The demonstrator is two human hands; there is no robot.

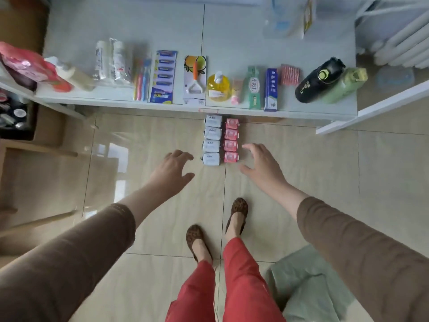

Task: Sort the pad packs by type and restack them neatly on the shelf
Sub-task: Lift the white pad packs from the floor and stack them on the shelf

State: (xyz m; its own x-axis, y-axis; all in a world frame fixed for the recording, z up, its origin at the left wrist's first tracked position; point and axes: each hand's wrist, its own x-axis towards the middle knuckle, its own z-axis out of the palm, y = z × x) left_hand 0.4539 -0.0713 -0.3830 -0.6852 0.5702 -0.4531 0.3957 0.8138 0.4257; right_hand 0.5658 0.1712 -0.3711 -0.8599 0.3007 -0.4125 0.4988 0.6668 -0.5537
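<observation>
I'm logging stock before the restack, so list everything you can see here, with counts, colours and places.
white pad packs: 4, white, left column on the lower surface below the shelf edge
pink pad packs: 4, pink, right column beside the white ones
shelf: 1, white, upper half of the view
razor card: 1, blue, shelf, left of centre
peeler card: 1, white with orange, shelf centre
yellow bottle: 1, yellow, shelf
black flask: 1, black, shelf right
green flask: 1, green, beside the black one
green bag: 1, pale green, floor lower right
left hand: open, left of the packs
right hand: open, right of the packs
</observation>
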